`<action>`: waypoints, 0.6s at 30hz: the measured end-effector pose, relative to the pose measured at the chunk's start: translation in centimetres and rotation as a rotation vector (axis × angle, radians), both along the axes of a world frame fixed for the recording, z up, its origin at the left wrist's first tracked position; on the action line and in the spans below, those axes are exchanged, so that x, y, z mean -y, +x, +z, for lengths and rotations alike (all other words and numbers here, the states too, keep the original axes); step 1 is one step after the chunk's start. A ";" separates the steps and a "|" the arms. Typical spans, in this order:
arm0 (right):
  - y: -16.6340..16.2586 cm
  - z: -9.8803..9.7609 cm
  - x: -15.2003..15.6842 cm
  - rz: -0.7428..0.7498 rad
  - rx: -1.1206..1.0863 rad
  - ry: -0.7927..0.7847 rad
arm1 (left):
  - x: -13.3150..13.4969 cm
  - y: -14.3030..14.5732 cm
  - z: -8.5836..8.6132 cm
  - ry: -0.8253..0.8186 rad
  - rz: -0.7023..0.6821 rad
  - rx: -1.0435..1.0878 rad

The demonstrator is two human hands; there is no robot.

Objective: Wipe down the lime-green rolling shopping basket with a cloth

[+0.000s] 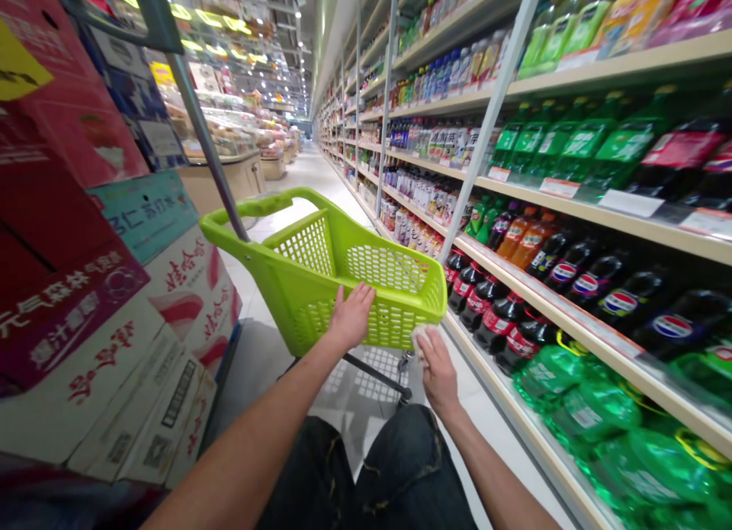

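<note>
Risk lies in the green basket (343, 274) tipping toward the bottle shelf (572, 305), since the left hand (350, 315) merely rests open-fingered on its rim while the right hand (438, 370) pinches a white cloth (420, 338).

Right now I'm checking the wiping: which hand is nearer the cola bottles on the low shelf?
Right. The right hand, pressing a white cloth to the green basket, is beside the cola bottles; the left hand rests farther away on the basket's rim.
</note>
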State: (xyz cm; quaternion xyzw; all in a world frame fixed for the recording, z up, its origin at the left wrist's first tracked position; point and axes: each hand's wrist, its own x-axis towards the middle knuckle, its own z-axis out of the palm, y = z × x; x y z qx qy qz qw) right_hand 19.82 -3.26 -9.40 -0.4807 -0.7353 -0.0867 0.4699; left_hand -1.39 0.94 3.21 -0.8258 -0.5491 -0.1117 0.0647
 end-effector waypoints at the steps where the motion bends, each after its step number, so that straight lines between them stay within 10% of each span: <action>1: -0.3 1.1 -0.5 -0.004 -0.014 0.028 | 0.0 0.1 0.0 0.002 0.002 0.004; 18: -3.4 1.2 -2.2 0.084 0.067 0.054 | 1.8 0.0 0.4 -0.018 0.020 -0.020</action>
